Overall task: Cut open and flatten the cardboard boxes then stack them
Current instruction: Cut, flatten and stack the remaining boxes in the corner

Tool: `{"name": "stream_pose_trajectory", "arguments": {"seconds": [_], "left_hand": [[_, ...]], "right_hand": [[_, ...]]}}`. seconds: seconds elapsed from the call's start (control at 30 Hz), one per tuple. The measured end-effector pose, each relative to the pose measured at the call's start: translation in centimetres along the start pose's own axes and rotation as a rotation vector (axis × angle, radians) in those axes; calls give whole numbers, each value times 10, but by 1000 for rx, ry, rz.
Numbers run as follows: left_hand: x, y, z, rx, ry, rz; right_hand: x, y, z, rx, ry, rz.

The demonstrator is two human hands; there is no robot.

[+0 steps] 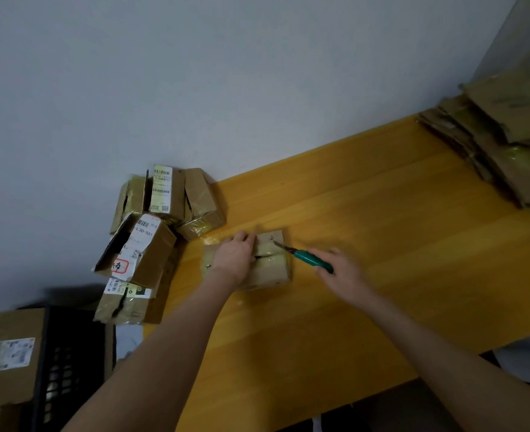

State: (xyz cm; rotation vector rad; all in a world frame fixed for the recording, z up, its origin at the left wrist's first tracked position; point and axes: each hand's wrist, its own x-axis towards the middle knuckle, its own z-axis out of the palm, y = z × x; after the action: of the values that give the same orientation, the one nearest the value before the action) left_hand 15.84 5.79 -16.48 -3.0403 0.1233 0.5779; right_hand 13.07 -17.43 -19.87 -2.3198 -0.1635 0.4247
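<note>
Mid-task: left grip (234, 257) clasps the box (273, 271), right grip (341, 266) holds a knife (312, 258) at its tape; flattened stack (507, 145) to its right, uncut boxes (151, 244) to its left.

Tabletop (397, 213) runs open between the taped box (273, 266) mid-table and the flattened stack (507, 145) in the right corner; box pile (151, 241) blocks the left edge, wall (226, 73) closes the back, black crate (67, 363) sits below left.
</note>
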Motion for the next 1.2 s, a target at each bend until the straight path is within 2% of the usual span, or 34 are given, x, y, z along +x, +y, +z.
{"name": "stream_pose_trajectory", "arguments": {"seconds": [0.13, 0.23, 0.3, 0.33, 0.4, 0.47, 0.53, 0.63, 0.73, 0.9, 1.03, 1.2], "left_hand": [[-1, 2, -1, -19, -28, -16], [-2, 5, -2, -32, -23, -26], [-2, 5, -2, -34, -16, -29], [-2, 4, -2, -39, -15, -33], [-3, 3, -2, -61, -14, -40], [-2, 3, -3, -107, -42, -42], [-2, 5, -2, -150, -115, -30], [-2, 14, 2, -52, -179, 11], [-1, 17, 4, 6, -144, 12], [-2, 20, 3, 18, -124, 39], [-4, 21, 5, 48, -191, 48], [-5, 22, 5, 52, -133, 71]], "right_hand": [[-9, 2, -13, -224, -47, -129], [-8, 2, -17, -448, 6, -146], [-8, 4, -19, -516, 0, -151], [-7, 5, -20, -479, -25, -151], [-9, 4, -21, -211, -46, -77], [-6, 3, -21, 36, 16, 55], [-3, -1, -18, 160, 8, 163], [-3, -11, -6, 272, -34, 227], [-7, -12, 2, 279, -1, 263], [-15, -10, 3, 134, 20, 250], [-17, -12, 1, 68, -21, 216], [-15, -9, -1, 37, -49, 180]]}}
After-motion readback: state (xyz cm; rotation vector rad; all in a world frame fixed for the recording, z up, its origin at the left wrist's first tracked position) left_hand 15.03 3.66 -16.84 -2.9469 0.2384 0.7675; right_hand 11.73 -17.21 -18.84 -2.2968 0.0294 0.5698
